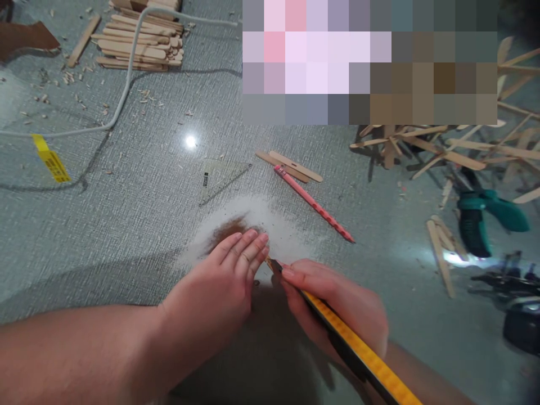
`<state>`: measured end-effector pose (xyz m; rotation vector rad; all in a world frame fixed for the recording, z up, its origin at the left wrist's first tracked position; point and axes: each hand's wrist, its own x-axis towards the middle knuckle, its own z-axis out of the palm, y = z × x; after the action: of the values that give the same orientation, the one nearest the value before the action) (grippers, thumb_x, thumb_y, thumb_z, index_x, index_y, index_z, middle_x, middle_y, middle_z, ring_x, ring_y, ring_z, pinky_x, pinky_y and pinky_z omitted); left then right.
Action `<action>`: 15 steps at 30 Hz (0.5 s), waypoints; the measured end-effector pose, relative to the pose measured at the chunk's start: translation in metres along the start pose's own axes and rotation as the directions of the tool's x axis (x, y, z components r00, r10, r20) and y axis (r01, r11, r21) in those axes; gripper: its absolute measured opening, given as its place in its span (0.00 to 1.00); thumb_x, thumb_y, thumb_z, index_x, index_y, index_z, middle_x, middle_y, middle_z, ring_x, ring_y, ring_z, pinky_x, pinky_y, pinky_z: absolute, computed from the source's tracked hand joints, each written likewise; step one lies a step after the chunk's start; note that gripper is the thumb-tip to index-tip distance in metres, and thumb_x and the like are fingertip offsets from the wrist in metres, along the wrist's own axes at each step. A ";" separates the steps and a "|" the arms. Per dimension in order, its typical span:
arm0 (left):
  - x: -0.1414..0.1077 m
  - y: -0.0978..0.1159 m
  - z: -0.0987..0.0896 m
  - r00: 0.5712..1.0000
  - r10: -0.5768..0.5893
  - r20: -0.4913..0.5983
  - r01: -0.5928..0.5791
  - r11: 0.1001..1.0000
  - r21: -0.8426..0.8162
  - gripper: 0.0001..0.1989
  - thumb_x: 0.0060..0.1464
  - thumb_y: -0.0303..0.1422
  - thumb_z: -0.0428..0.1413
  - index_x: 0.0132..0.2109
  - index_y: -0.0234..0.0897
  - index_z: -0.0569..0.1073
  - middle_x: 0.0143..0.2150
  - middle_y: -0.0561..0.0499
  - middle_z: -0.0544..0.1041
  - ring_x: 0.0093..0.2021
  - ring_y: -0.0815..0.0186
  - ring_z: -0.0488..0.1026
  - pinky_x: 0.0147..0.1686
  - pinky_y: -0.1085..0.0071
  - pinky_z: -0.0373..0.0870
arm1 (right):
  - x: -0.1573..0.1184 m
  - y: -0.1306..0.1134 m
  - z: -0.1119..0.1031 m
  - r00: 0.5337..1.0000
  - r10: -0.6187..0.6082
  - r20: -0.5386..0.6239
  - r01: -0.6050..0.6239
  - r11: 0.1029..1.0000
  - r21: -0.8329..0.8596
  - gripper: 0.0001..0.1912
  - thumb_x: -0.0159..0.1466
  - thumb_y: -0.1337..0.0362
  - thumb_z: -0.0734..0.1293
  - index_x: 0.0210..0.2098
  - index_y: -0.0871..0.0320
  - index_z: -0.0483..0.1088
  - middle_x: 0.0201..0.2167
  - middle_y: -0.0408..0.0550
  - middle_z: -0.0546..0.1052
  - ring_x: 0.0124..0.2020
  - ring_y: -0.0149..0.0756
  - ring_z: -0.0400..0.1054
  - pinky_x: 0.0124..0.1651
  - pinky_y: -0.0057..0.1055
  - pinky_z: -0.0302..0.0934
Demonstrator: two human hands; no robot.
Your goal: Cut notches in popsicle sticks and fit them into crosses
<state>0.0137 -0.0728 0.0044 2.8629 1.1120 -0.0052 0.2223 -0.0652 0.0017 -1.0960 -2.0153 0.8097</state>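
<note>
My left hand lies flat on the grey floor, fingers together, pressing down on something small that it hides; a brown smear shows just beyond the fingertips on a whitish scuffed patch. My right hand grips a yellow and black utility knife, its tip right beside my left fingertips. A pink pencil lies a little past the hands, next to two flat wooden sticks. A clear plastic set square rests on the floor beyond my left hand.
A stack of wooden sticks sits at the far left, with a white cable and its yellow tag. On the right lie a pile of glued sticks, teal-handled pliers and dark tools.
</note>
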 end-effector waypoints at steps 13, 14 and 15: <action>0.001 -0.001 -0.002 1.000 -0.003 -0.028 0.004 1.000 0.019 0.26 0.66 0.33 0.51 0.66 0.24 0.73 0.70 0.37 0.68 0.70 0.54 0.70 0.68 0.59 0.65 | -0.001 0.000 0.000 1.000 0.002 0.009 -0.002 1.000 -0.005 0.16 0.66 0.78 0.68 0.46 0.51 0.73 0.31 0.42 0.81 0.28 0.34 0.78 0.35 0.30 0.77; 0.001 -0.001 -0.002 1.000 -0.003 -0.029 0.003 1.000 0.020 0.26 0.66 0.33 0.50 0.66 0.24 0.73 0.70 0.37 0.69 0.70 0.54 0.70 0.68 0.59 0.65 | -0.001 0.000 0.000 1.000 -0.004 0.009 0.004 1.000 -0.003 0.15 0.66 0.78 0.68 0.46 0.52 0.73 0.31 0.42 0.81 0.28 0.35 0.79 0.35 0.30 0.76; 0.001 -0.001 -0.002 1.000 -0.001 -0.030 0.002 1.000 0.021 0.26 0.66 0.33 0.50 0.66 0.24 0.73 0.70 0.37 0.69 0.70 0.54 0.70 0.69 0.59 0.65 | -0.001 0.000 0.000 1.000 -0.007 0.012 0.007 1.000 -0.001 0.15 0.66 0.77 0.68 0.46 0.52 0.73 0.31 0.42 0.82 0.28 0.35 0.79 0.35 0.30 0.76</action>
<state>0.0139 -0.0708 0.0060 2.8898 1.1259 0.0257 0.2232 -0.0661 0.0016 -1.0863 -2.0281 0.8134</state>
